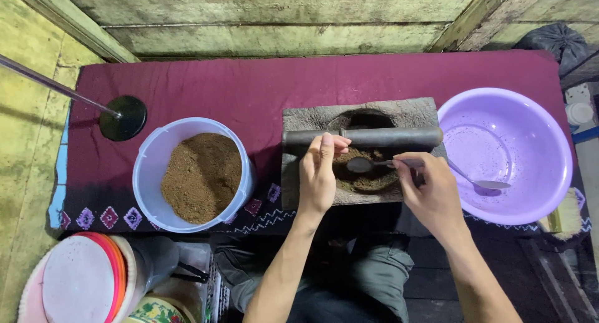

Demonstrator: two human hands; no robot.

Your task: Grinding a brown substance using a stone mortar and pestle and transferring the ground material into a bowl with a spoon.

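A grey stone grinding slab (303,121) sits on the maroon cloth, with brown ground powder (369,177) in its hollow. A dark stone roller (399,137) lies across it. My left hand (318,173) rests on the roller's left part, fingers curled over it. My right hand (430,195) holds a metal spoon (362,165), its bowl over the powder in the hollow. To the left stands a clear plastic tub (150,167) filled with brown powder (203,176).
A lilac plastic basin (549,173) stands at the right with another spoon (483,184) inside. A black round stand base (123,118) with a metal rod is at the left. Stacked coloured lids (81,279) and a jug sit near my knees. Wooden wall behind.
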